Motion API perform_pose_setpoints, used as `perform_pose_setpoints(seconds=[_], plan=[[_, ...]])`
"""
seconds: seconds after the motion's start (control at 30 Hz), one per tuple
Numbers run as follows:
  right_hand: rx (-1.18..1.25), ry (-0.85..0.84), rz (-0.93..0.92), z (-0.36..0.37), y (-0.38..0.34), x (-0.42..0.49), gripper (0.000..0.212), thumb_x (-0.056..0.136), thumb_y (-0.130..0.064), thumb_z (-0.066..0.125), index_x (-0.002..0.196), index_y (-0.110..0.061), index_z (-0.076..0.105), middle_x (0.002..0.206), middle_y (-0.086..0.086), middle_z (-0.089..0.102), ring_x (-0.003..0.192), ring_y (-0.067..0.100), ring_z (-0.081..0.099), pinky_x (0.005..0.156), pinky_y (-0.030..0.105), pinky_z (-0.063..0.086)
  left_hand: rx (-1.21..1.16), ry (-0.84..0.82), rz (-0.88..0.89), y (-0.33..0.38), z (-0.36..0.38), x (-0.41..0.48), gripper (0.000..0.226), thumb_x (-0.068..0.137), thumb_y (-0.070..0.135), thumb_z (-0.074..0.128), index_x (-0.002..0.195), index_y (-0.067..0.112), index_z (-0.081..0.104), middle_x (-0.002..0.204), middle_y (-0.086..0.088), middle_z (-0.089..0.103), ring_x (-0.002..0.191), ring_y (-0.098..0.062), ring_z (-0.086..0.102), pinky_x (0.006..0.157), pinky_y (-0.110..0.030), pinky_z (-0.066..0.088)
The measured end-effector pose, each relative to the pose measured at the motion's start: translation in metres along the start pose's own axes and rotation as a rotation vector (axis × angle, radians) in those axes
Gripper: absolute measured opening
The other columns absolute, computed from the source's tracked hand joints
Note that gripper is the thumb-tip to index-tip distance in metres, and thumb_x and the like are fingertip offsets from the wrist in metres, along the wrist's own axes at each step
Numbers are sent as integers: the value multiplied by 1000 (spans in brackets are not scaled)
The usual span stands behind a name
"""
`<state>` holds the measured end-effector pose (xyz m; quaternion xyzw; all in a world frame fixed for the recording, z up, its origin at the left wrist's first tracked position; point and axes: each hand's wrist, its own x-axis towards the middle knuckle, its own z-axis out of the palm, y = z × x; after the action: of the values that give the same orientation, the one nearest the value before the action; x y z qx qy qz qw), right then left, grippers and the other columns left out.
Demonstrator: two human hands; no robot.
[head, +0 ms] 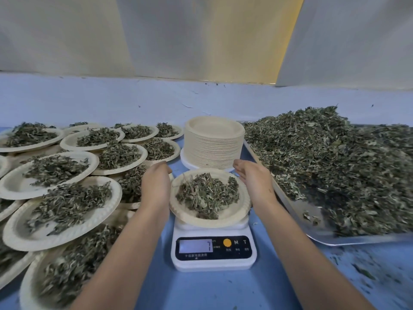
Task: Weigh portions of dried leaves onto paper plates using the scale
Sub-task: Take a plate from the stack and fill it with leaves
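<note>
A white digital scale (213, 249) stands on the blue table, its display lit. On it rests a paper plate (181, 210) carrying a heap of dried leaves (206, 194). My left hand (155, 182) hovers at the plate's left rim, fingers loosely curled and holding nothing. At the plate's right rim is my right hand (252, 177), fingers relaxed and empty. Whether either hand touches the rim I cannot tell. Behind the scale stands a tall stack of empty paper plates (214, 144).
Several filled paper plates (55, 173) overlap across the left of the table. A metal tray (290, 209) at the right holds a big pile of loose dried leaves (335, 159). Leaf crumbs dot the blue table (368, 271) at front right. A pale wall stands behind.
</note>
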<state>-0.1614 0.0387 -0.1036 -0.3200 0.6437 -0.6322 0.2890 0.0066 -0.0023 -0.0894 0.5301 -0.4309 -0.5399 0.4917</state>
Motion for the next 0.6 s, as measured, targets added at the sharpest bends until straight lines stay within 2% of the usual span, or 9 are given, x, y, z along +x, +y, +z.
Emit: perform_pose_setpoints(seconds=[0.07,0.17,0.27,0.3,0.37,0.43,0.6], plan=[[11,-2,1,1,2,0,27,89,-20,56,100,3,64,115,24,62,115,37,55,104,51,40,13,-16,-22,-1,2,-1,27,92,8,40,74,24,51,79,5,48,93,-18,45,82,-32,34],[19,-25,12,2,3,1,17,88,-18,57,88,-9,70,109,13,69,111,30,60,104,47,42,4,-32,-30,-4,3,0,25,92,8,40,76,24,50,86,-1,53,92,-20,47,82,-31,34],[32,-48,-3,3,2,1,15,88,-15,56,86,-22,69,105,4,70,107,20,62,105,41,43,-59,-58,-64,-6,2,2,14,89,6,43,85,18,48,91,-7,45,87,-19,39,78,-33,29],[44,-48,-9,3,1,0,17,89,-13,54,87,-21,69,107,4,70,107,20,62,105,40,43,-86,-58,-84,-6,0,4,12,89,5,45,89,16,49,93,-7,47,87,-21,42,80,-33,33],[80,-52,-15,3,-2,0,22,89,-6,51,96,-17,69,111,5,69,108,18,63,104,34,44,-152,-29,-125,-5,-3,8,13,89,2,50,93,11,58,106,-11,60,99,-27,55,94,-38,43],[119,-70,-21,6,-9,0,27,90,-2,49,107,-8,68,111,7,69,107,18,63,100,28,46,-214,-16,-142,-2,-8,11,19,89,-3,50,97,6,64,114,-15,63,109,-31,58,101,-45,43],[184,-106,-18,35,-35,-2,31,90,1,44,112,3,65,110,14,68,104,20,65,91,21,48,-195,5,-95,18,-29,21,29,87,-8,52,108,6,66,112,-13,65,109,-30,59,97,-49,47]])
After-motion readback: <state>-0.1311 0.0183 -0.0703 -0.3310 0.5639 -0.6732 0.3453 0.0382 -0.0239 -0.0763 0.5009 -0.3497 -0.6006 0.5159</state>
